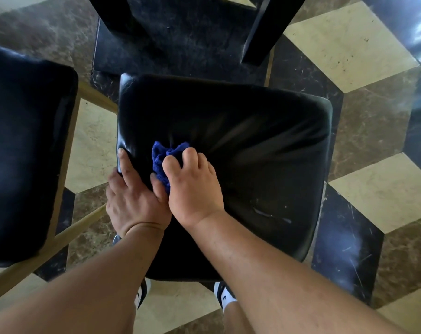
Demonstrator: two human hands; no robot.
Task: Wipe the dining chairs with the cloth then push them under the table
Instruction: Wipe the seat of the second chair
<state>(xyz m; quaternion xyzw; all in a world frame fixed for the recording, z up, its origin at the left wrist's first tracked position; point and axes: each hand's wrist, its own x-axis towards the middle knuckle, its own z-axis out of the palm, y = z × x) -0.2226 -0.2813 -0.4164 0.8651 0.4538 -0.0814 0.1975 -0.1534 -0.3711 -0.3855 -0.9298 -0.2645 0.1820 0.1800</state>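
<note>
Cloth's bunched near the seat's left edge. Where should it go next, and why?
Probably sweep the right hand and blue cloth rightward across the seat: pale smears show near its right side, while the left hand grips the left edge.

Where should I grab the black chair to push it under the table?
Probably the chair seat, by its two side edges, coming from the near side. It is flat with rounded edges that fingers can wrap round; the left hand grips its left edge that way, and the table leg stands straight beyond it.
</note>
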